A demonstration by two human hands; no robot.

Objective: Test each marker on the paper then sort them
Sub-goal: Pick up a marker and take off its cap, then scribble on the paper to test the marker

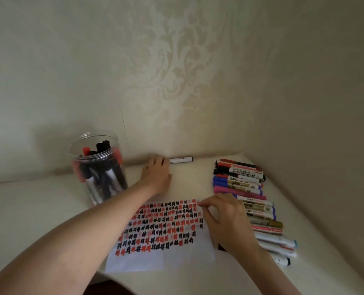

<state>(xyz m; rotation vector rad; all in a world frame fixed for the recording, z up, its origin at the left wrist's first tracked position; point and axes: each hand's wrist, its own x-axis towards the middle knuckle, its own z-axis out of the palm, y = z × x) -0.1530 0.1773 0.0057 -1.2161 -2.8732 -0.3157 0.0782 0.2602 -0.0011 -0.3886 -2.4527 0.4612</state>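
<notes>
**Marker taken at the wall**

The left hand point(156, 175) closed on a white marker point(181, 160) at 12 o'clock of the paper point(155, 256). The right hand point(225, 222), fingers loosely curled and empty, rested on the paper's 3 o'clock edge beside a marker row point(251, 194). A jar point(98, 167) of markers stood at 10 o'clock.

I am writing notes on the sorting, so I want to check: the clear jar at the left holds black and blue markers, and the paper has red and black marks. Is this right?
Not quite. In the head view the clear jar holds black and red markers, not blue. The blue ones lie in the row of markers at the right. The paper does carry red and black marks.
</notes>
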